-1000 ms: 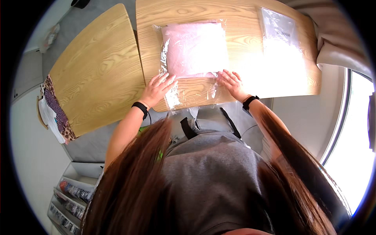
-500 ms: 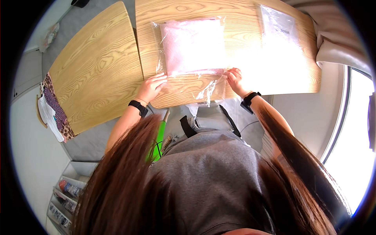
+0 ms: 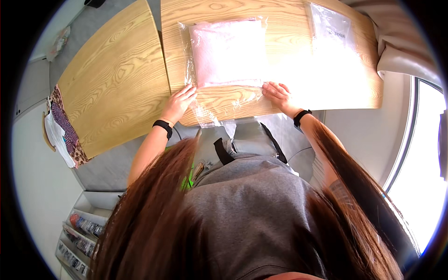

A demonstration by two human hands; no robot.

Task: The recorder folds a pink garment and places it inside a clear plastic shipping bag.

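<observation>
A folded pink cloth item (image 3: 226, 53) lies inside a clear plastic bag (image 3: 188, 58) on the wooden table. The bag's loose near part reaches past the cloth and hangs over the table's front edge. My left hand (image 3: 178, 103) rests at the bag's near left side, fingers stretched out over the plastic. On the other side, my right hand (image 3: 280, 98) lies flat with fingers extended, touching the plastic by the cloth's near right corner. Both wrists wear black bands. Strong glare washes out the bag's right side.
Another clear bag (image 3: 332, 30) lies at the table's far right, partly lost in sunlight. A second wooden tabletop (image 3: 112, 79) adjoins on the left, with garments (image 3: 65, 128) hanging at its end. Below left stands a bin rack (image 3: 77, 242) with packaged things. A curtain (image 3: 406, 51) hangs at right.
My right hand has gone from pinching the bag's edge to lying flat on it, slightly left. The bag's loose near part has spread leftward and smoothed. My left hand has barely moved.
</observation>
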